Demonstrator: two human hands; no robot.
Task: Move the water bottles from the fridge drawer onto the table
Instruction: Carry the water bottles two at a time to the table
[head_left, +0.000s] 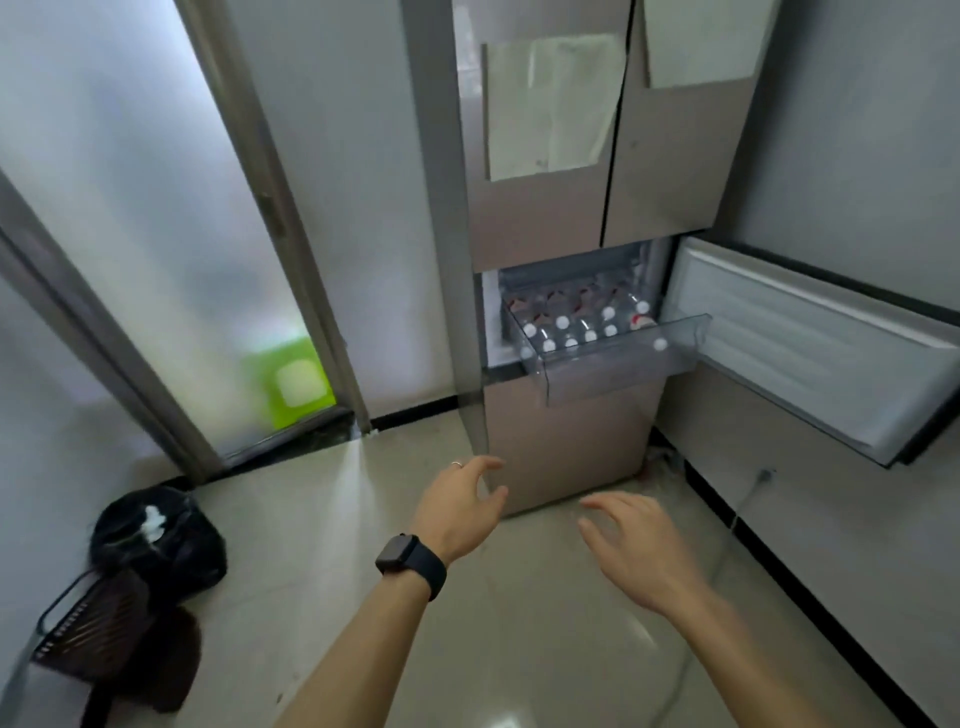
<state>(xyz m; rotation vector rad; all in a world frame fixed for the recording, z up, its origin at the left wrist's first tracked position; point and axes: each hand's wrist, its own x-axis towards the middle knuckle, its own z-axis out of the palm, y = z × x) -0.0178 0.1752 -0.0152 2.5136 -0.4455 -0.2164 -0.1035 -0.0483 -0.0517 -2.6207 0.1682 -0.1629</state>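
bin bag (156, 540): black, at the floor's left edge, white scrap on top.
basket (88, 629): dark, slatted, leaning on the near side of the bag.
glass door (156, 234): frosted panel behind the bag; a blurred green shape (296, 382) shows through near its bottom right corner.
left hand (462, 512): in the air over the floor, in front of the fridge's lower left corner; grip wide, fingers spread and loosely bent, holding nothing. Dark watch (410, 564) on the wrist.
fridge (545, 223): upper doors closed, paper sheets stuck on them.
fridge drawer (623, 364): clear plastic, pulled out of the open middle compartment.
water bottles (587, 322): upright in rows inside the drawer, white caps up, filling it from left wall to right wall.
right hand (634, 545): below the drawer, well apart from it; grip wide, fingers straight, palm down, holding nothing.
compartment door (810, 348): swung open to the right, white liner facing up.
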